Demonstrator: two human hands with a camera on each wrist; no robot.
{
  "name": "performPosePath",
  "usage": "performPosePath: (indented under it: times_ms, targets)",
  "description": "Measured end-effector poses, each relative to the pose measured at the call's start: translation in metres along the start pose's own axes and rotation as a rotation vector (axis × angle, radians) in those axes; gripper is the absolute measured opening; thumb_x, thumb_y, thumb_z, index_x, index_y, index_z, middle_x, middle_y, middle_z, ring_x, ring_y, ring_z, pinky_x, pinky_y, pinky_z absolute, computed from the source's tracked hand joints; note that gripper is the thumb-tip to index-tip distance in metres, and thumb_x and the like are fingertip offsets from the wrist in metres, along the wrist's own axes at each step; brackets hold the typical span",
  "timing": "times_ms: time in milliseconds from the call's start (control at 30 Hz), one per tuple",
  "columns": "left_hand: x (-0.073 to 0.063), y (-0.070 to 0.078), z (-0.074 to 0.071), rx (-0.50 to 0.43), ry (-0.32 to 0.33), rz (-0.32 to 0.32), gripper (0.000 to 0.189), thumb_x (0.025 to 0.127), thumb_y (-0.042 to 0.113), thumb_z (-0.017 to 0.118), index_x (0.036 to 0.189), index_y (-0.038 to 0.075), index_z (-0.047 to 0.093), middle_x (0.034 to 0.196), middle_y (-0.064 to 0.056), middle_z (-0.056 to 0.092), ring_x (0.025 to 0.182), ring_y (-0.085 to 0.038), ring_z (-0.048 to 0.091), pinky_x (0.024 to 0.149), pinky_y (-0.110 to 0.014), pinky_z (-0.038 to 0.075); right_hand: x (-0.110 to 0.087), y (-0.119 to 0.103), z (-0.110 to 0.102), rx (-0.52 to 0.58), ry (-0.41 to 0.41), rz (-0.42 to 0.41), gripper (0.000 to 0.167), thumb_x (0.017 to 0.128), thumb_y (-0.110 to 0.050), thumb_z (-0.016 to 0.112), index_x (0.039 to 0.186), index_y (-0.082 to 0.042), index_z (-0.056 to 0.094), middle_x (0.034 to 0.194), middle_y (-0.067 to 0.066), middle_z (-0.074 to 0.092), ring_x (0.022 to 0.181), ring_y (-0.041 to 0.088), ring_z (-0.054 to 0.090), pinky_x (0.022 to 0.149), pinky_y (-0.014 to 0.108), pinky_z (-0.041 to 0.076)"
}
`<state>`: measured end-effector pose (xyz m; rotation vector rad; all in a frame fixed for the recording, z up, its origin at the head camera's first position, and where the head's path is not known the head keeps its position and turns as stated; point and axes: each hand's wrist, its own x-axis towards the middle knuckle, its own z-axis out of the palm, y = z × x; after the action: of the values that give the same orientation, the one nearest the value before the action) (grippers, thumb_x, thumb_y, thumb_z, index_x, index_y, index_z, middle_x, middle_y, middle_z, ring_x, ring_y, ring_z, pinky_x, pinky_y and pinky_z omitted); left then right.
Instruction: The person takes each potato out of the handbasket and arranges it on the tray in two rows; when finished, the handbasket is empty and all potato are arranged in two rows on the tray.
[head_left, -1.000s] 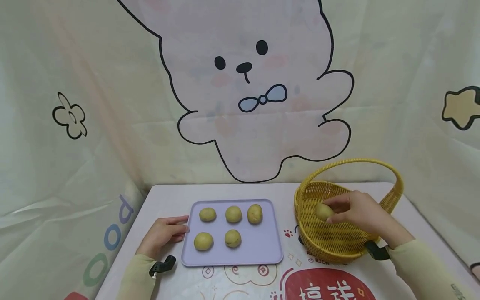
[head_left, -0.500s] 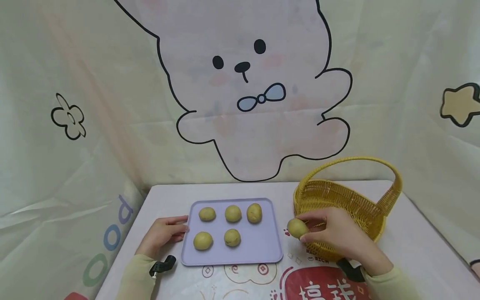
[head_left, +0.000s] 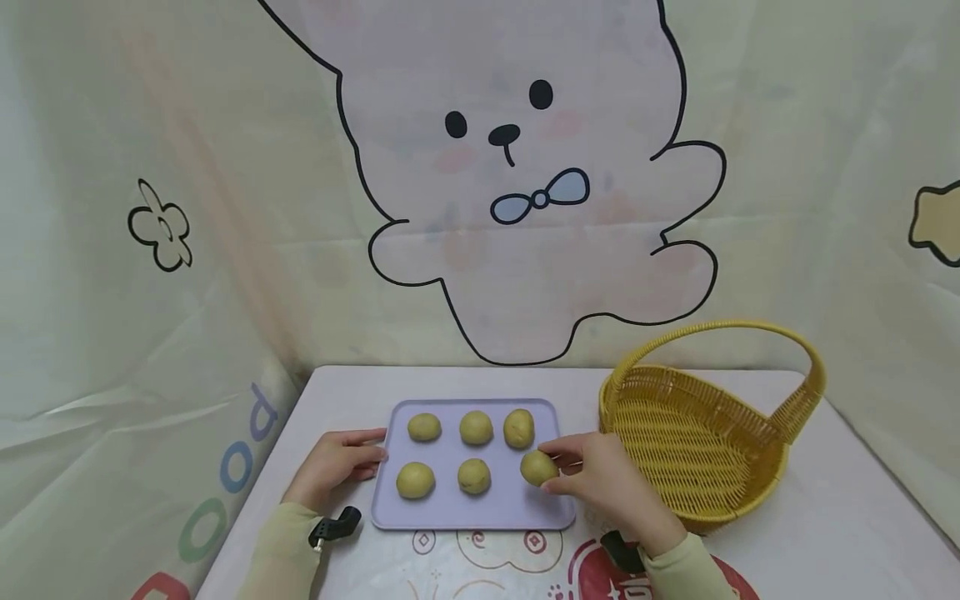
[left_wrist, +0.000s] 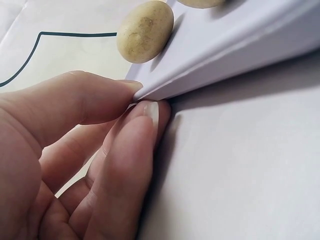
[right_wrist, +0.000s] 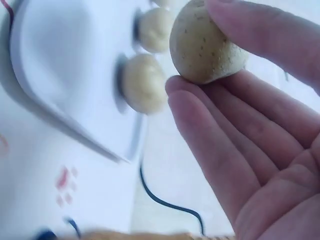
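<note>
My right hand [head_left: 611, 483] pinches a small round potato [head_left: 537, 468] between thumb and fingertips, over the front right part of a lavender tray [head_left: 510, 517]. In the right wrist view this potato [right_wrist: 202, 47] shows brown specks on pale yellow skin. Several similar potatoes lie on the tray in two rows, among them a back right potato [head_left: 519, 428] and a front middle potato [head_left: 474, 476]. At the tray's left edge, my left hand [head_left: 337, 467] pinches the rim. The left wrist view shows its thumb [left_wrist: 85, 97] and fingers meeting at the tray's edge [left_wrist: 165, 87].
A yellow woven basket [head_left: 690, 450] with a tall arched handle [head_left: 720, 325] stands right of the tray, behind my right forearm. The white table [head_left: 352, 550] carries printed drawings and a red patch. A curtain with a cartoon bear [head_left: 525, 275] hangs behind.
My right hand has carried the potato out of the basket and leftward over the tray. My left hand keeps its place at the tray's edge. The head view has shifted slightly.
</note>
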<state>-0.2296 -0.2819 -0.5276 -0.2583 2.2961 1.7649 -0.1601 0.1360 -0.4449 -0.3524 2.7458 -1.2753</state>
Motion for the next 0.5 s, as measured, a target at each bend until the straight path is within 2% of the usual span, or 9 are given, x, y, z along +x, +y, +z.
performPosePath:
  times_ms: [233, 500]
  targets:
    - [0.0, 0.002, -0.001, 0.02, 0.011, -0.014, 0.05, 0.088, 0.012, 0.087, 0.136, 0.005, 0.075, 0.087, 0.0, 0.078, 0.071, -0.007, 0.069, 0.067, -0.021, 0.061, 0.019, 0.009, 0.029, 0.002, 0.033, 0.018, 0.046, 0.074, -0.011, 0.097, 0.118, -0.01, 0.083, 0.105, 0.003, 0.082, 0.092, 0.011, 0.075, 0.081, 0.028, 0.064]
    - [0.001, 0.0, 0.0, 0.015, 0.014, -0.017, 0.05, 0.088, 0.013, 0.087, 0.136, 0.006, 0.075, 0.085, 0.0, 0.077, 0.07, -0.007, 0.069, 0.067, -0.021, 0.062, 0.025, 0.014, 0.04, -0.056, 0.021, 0.011, 0.048, 0.073, -0.01, 0.098, 0.118, -0.009, 0.082, 0.104, 0.003, 0.083, 0.091, 0.012, 0.075, 0.085, 0.037, 0.065]
